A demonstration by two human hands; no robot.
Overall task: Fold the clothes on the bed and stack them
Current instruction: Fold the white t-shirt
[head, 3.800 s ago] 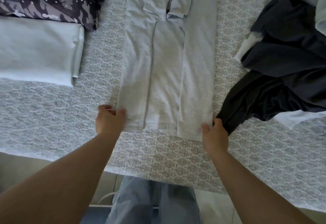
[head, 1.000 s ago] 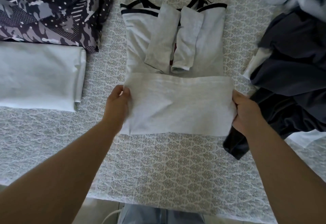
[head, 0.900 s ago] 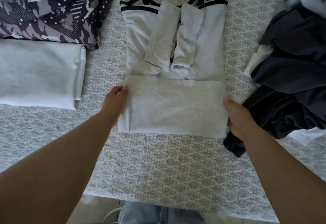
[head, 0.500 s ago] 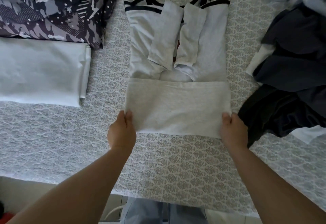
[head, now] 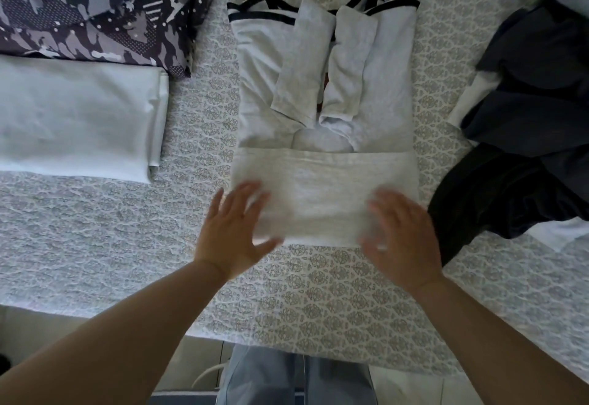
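Note:
A light grey shirt with black trim (head: 325, 137) lies in the middle of the bed, its sleeves folded inward and its bottom third folded up over itself. My left hand (head: 234, 229) hovers flat over the fold's lower left corner, fingers spread and blurred. Over the lower right corner is my right hand (head: 403, 232), also spread and blurred. Neither hand grips the cloth. A folded white garment (head: 76, 118) lies at the left.
A dark patterned garment (head: 95, 6) lies at the back left, above the white one. A heap of unfolded dark and pale clothes (head: 522, 111) fills the right side. The patterned bedspread (head: 318, 302) ends at its near edge just in front of my legs.
I folded the shirt's bottom up toward the collar, then pinched its lower corners. Now both hands have let go and spread flat above the fold.

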